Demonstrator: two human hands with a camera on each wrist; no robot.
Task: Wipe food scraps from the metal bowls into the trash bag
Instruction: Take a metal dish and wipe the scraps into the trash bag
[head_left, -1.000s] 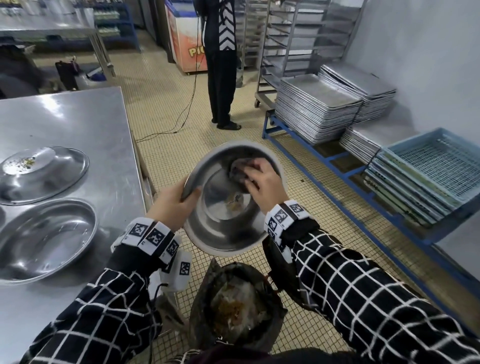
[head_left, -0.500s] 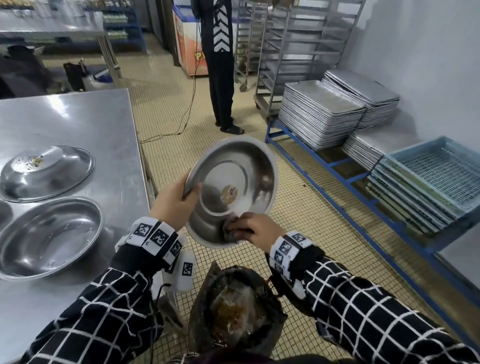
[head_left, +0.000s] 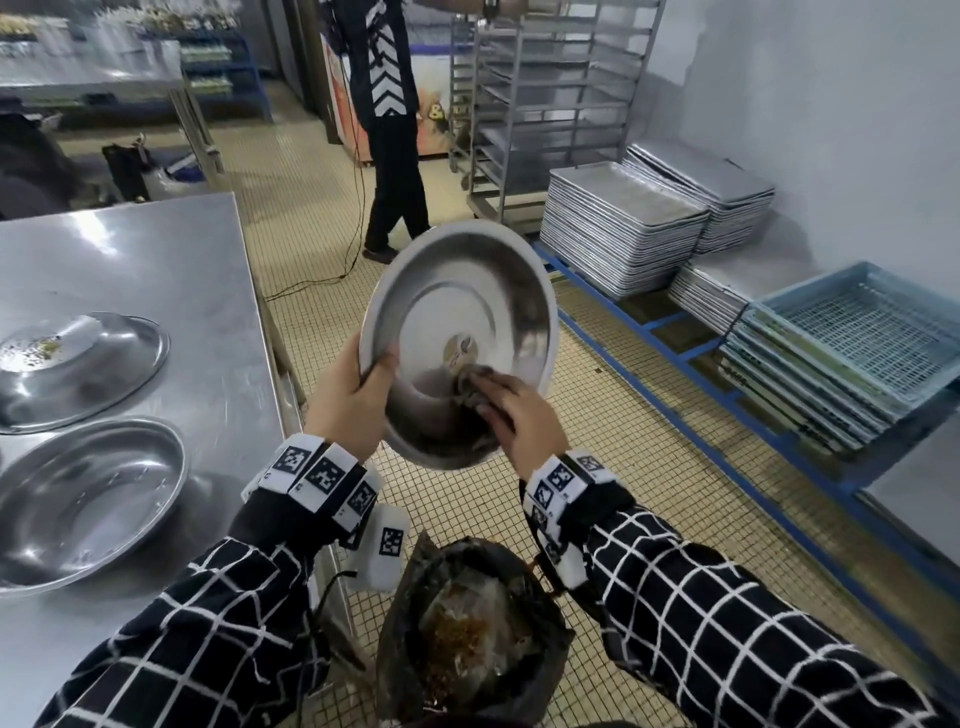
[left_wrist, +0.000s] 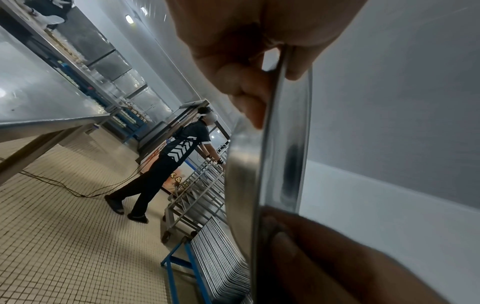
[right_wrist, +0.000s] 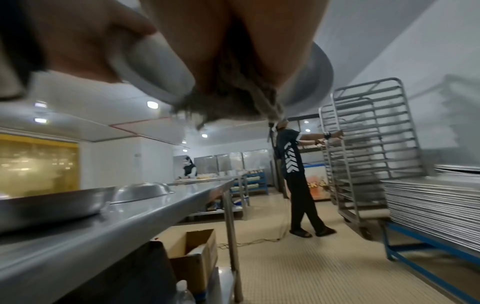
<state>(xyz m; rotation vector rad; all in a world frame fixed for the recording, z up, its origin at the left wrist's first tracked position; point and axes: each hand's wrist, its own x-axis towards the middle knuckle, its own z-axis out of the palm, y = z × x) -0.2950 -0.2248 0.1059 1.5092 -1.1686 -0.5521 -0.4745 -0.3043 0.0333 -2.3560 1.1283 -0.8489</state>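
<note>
I hold a round metal bowl tilted on edge in the air above the black trash bag, which holds brown scraps. My left hand grips the bowl's left rim, thumb inside. My right hand presses a dark grey cloth against the bowl's lower inside; the same cloth hangs below the fingers in the right wrist view. A small smear or label sits at the bowl's centre.
The steel table at left carries an upturned bowl with scraps and an upright bowl. Stacked trays and blue crates line the right wall. A person stands by a tray rack. A cardboard box sits under the table.
My right hand swept the cloth from the bowl's upper inside down to its lower edge, then slightly up towards the centre. The bowl rose and tilted more upright.
</note>
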